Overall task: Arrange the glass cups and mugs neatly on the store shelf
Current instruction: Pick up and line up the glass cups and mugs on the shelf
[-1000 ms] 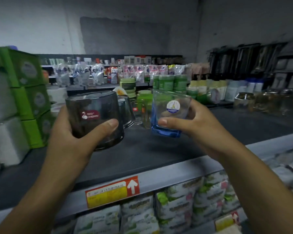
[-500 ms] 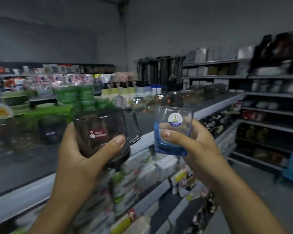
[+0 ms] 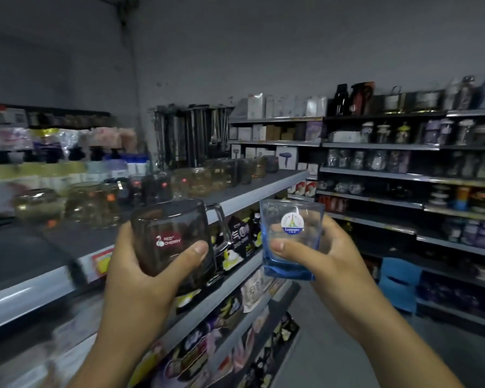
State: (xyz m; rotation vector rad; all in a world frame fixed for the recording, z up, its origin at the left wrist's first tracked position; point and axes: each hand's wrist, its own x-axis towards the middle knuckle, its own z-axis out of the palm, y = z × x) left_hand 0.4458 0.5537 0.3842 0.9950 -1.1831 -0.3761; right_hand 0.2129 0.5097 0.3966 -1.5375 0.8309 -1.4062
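The left hand (image 3: 140, 270) grips a smoky dark mug (image 3: 171, 242) labelled "RED CHERRY". Just beside it, the right hand (image 3: 328, 259) holds a blue-based glass (image 3: 290, 239) stickered "Luminarc". Beyond both hands, blurred glassware (image 3: 95, 204) lines the shelf (image 3: 235, 191).

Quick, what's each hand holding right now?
Left hand: grips the dark glass mug.
Right hand: grips the blue glass cup.

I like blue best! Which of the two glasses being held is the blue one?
The handleless tumbler in the right hand, with its blue base; the left hand holds a dark smoky mug with a handle.
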